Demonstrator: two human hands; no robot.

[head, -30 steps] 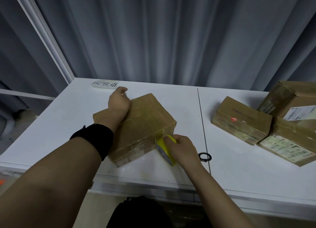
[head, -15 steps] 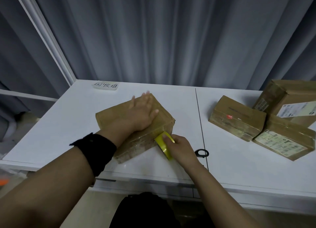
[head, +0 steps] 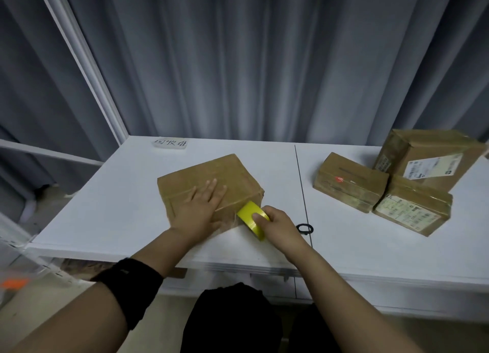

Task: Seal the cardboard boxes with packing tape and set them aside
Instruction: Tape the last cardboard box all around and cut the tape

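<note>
- The cardboard box (head: 225,167) lies flat on the white table (head: 111,209), slightly left of the table's middle seam and turned at an angle, one corner pointing to about 4 o'clock.
- The left hand (head: 198,212) rests palm-down on the box's top, fingers straight and spread, pointing toward 1 o'clock; it presses rather than grips.
- A black wristband (head: 129,286) wraps the left forearm.
- The right hand (head: 280,228) has its fingers curled round a yellow roll of packing tape (head: 248,212), thumb on the outer face.
- The roll sits at the box's near right side, at about 4 o'clock from the box's centre; a strip seems to run from it onto the box, though the blur there makes this uncertain.
- A small black ring (head: 304,228) lies on the table just beside the right hand, at its 3 o'clock.
- Three more boxes stand grouped at 2 o'clock on the table (well apart from the one being worked on): a plain one (head: 349,182), a taller one (head: 428,156) behind, and a low one (head: 412,209) bearing a printed label.
- A handwritten paper label (head: 170,142) lies at the table's far edge, at 11 o'clock.
- Grey curtains (head: 264,61) hang behind.
</note>
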